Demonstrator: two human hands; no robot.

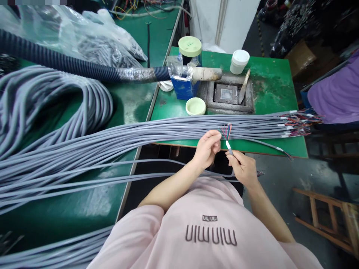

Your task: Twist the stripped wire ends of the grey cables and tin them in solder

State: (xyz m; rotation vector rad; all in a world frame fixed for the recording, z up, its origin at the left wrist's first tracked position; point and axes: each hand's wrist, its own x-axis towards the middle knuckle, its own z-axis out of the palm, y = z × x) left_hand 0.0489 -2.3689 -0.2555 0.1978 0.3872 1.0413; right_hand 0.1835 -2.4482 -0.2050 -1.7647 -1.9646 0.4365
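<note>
My right hand [242, 166] grips a grey multi-core cable [230, 151] just below its stripped end, which points up. A white wrap [227, 144] sits below the stripped part, and thin coloured wires [228, 130] fan out above it. My left hand [209, 147] is closed in a pinch at the left side of these wires; the exact strand between its fingertips is too small to make out. Behind both hands, a thick bundle of similar grey cables [174, 127] runs across the bench, with stripped, white-wrapped ends [288, 127] at the right.
A soldering pot [227, 93] is set into the green bench [269, 78], with a flat blade [244, 87] leaning there. An extraction hose [92, 71] ends above a blue box [182, 87]. Nearby are a green-lidded tub [190, 46], white tub [239, 61], and wooden stool [331, 216].
</note>
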